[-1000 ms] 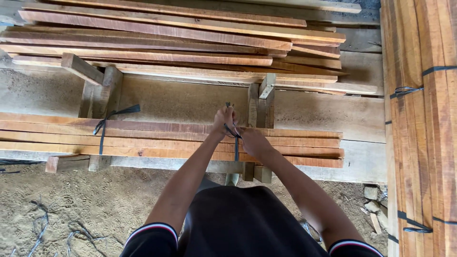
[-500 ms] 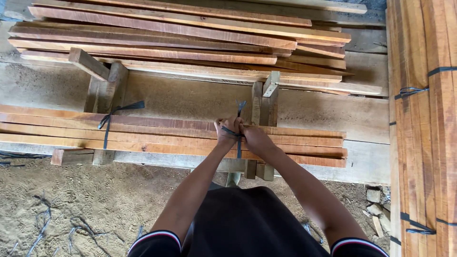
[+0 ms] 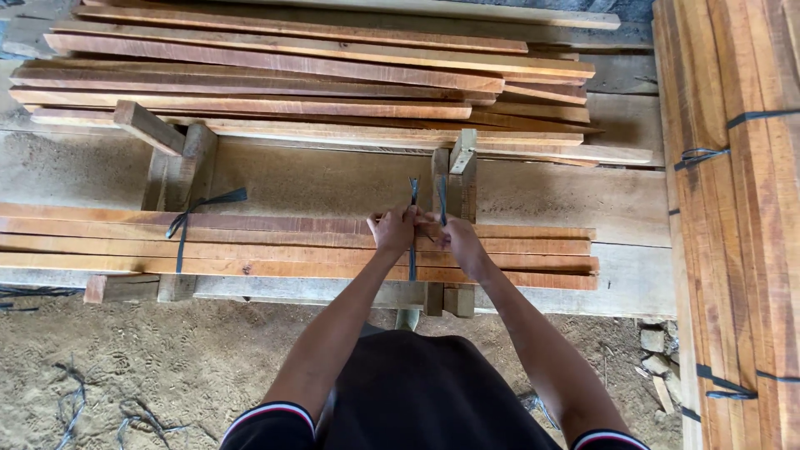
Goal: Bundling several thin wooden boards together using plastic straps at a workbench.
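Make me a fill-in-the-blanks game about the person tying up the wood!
1. Both hands, the left hand and the right hand, hold a dark ____ wrapped around the bundle of planks.
2. The planks in the bundle are made of ____.
3. A second strap, already tied, sits toward the ____ end of the bundle.
4. The ground under the bench is covered with ____.

Missing words: strap; wood; left; sawdust
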